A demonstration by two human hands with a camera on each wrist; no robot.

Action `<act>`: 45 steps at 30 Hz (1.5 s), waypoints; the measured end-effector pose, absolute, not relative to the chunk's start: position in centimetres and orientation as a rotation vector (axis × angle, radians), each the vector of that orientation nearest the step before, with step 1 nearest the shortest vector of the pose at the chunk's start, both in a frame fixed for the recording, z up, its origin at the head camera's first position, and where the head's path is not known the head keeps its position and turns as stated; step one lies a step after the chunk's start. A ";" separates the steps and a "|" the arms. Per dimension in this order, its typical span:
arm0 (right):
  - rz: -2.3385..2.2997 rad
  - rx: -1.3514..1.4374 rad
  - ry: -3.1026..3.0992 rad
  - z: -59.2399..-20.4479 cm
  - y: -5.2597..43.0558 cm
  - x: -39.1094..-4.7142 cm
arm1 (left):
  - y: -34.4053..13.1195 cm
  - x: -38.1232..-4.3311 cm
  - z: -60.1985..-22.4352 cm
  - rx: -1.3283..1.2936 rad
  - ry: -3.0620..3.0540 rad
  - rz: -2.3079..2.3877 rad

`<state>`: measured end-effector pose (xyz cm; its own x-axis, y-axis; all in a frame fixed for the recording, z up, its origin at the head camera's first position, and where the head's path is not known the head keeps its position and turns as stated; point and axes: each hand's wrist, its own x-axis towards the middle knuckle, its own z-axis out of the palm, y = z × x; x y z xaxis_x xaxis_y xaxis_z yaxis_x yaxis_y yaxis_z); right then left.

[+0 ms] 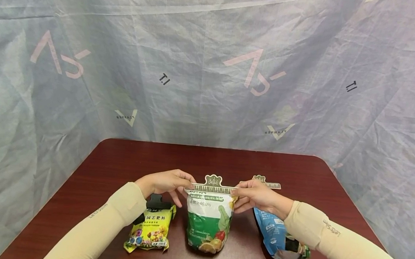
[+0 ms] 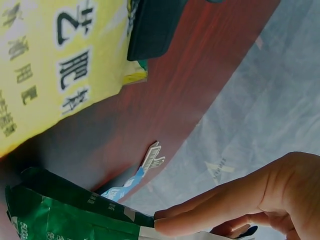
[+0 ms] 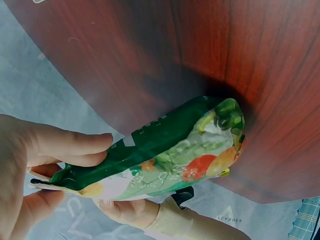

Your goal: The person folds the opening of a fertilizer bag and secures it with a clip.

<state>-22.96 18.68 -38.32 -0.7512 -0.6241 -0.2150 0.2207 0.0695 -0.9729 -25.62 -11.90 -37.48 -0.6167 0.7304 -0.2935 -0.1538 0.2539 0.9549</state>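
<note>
In the head view a green and white fertilizer bag point(image 1: 202, 223) with pictures of vegetables and fruit is upright at the middle of the table. A flat clip with a piano-key pattern point(image 1: 212, 188) spans its top edge. My left hand point(image 1: 167, 183) pinches the bag's top left corner by the clip's end. At the opposite corner my right hand point(image 1: 258, 196) pinches it, thumb in front and fingers behind. From the right wrist, the fingers point(image 3: 75, 147) lie along the bag's green back. A yellow fertilizer bag point(image 1: 153, 228) with a black clip point(image 1: 159, 202) lies beside my left forearm.
A blue bag point(image 1: 276, 234) lies under my right forearm, with another piano-key clip point(image 1: 272, 185) behind my right hand. The dark red table point(image 1: 118, 159) ends at a grey cloth backdrop point(image 1: 196, 84) that hangs at the back and sides.
</note>
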 end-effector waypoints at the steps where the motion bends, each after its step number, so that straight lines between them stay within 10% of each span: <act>1: -1.750 -0.396 1.731 -38.4 18.6 -23.0 | -11.9 -25.6 -37.5 0.526 1.761 1.463; 45: -1.724 -0.060 1.800 -41.1 16.4 -22.7 | -11.8 -26.2 -40.5 0.237 1.882 1.373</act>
<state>-22.75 16.41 -41.14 -0.7958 -0.4489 -0.4064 0.3867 0.1398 -0.9116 -26.20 -11.84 -40.52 -0.6794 0.5584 -0.4760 -0.2828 0.3993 0.8721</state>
